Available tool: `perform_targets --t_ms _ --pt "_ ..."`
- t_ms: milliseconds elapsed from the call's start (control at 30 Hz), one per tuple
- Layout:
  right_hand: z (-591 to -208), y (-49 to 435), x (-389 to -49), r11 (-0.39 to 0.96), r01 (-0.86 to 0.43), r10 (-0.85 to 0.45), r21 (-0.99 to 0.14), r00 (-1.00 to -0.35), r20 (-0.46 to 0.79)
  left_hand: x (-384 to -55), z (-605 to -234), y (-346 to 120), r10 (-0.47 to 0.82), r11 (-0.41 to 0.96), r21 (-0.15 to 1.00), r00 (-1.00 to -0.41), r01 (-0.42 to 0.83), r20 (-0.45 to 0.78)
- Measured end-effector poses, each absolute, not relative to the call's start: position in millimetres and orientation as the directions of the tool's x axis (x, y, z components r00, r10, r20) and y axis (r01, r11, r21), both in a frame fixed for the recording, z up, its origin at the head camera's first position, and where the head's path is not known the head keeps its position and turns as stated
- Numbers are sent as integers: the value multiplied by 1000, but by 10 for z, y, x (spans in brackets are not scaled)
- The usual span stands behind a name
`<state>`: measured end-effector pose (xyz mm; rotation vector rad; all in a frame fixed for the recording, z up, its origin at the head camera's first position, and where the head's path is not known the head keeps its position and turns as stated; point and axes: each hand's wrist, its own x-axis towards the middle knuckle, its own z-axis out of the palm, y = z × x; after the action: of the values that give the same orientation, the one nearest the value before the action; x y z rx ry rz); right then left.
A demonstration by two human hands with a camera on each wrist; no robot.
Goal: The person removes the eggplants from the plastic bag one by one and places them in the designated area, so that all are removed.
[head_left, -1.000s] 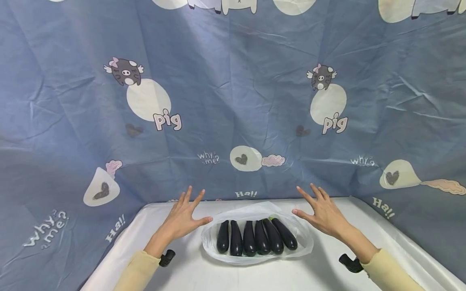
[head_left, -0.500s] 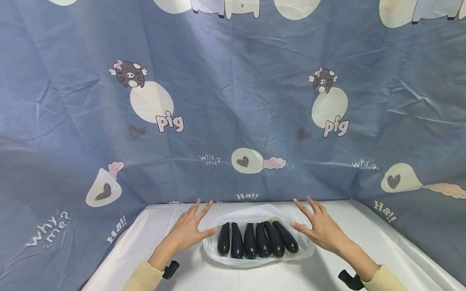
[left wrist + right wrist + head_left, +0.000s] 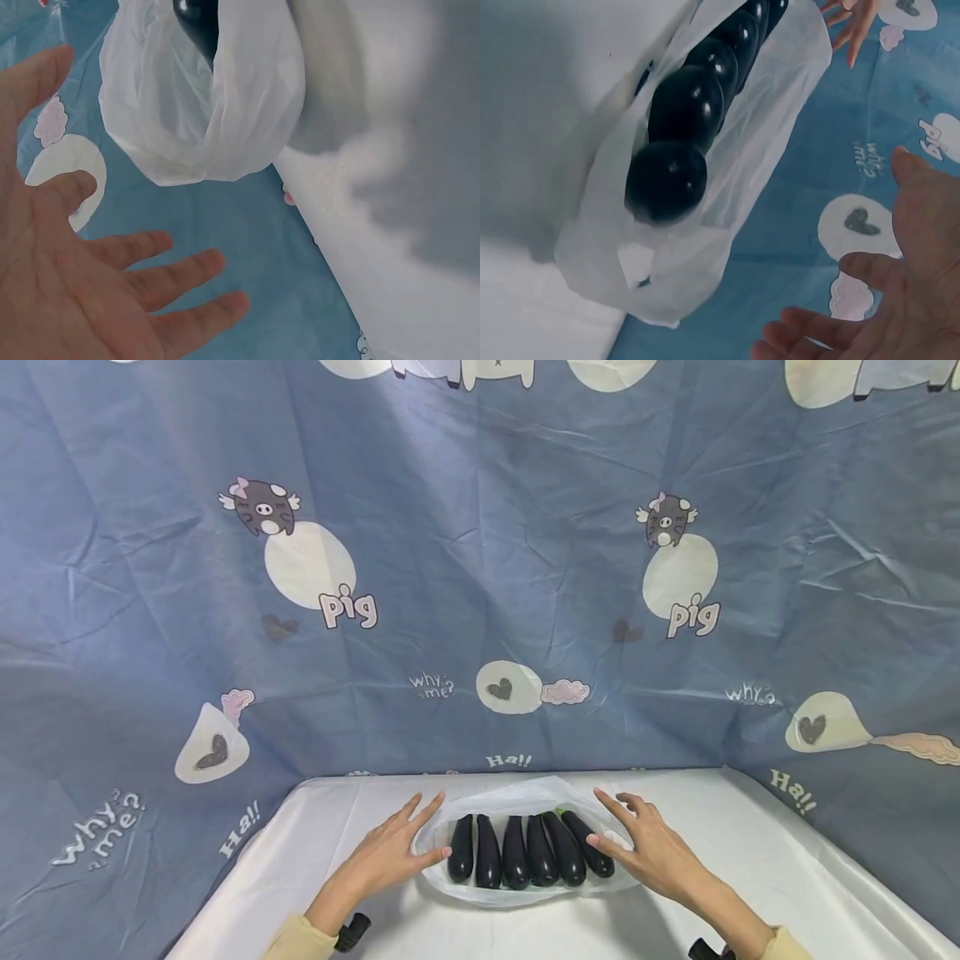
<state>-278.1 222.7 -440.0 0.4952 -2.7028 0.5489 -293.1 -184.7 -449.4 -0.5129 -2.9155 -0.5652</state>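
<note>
Head view: Six dark eggplants [image 3: 515, 856] lie side by side in a row inside a white, translucent plastic bag [image 3: 498, 898], which rests on the white-covered table [image 3: 450, 937] between the two hands. A green bit shows near the stem ends at the right of the row. Left hand [image 3: 386, 857] is at the bag's left end, right hand [image 3: 651, 853] at its right end. Each has its fingers spread and its grip released. Both thumbs extend inward over the outermost eggplants as seen from this angle. Yellowish sleeves [image 3: 300, 939] cover the forearms; a black device [image 3: 352, 932] sits at the left wrist. Behind stands a blue backdrop [image 3: 420, 568] printed with pigs, hearts and lettering.

Left wrist view: Palm and spread fingers at lower left; grip slack. The bag end is at top centre, visibly apart from the fingers, with one eggplant tip showing inside. Shadow falls on the white cover at right.

Right wrist view: Hand at lower right, fingers loosely bent, grip released, a gap between it and the bag. Rounded eggplant ends recede in line inside the bag. Part of the left hand appears at top right.
</note>
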Motion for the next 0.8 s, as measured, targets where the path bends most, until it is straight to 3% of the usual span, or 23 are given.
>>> perform_targets --t_ms 800 --pt "-4722 2112 -2725 807 -325 -205 -494 -937 282 -2822 -4626 -1855 437 796 386 -884 466 166"
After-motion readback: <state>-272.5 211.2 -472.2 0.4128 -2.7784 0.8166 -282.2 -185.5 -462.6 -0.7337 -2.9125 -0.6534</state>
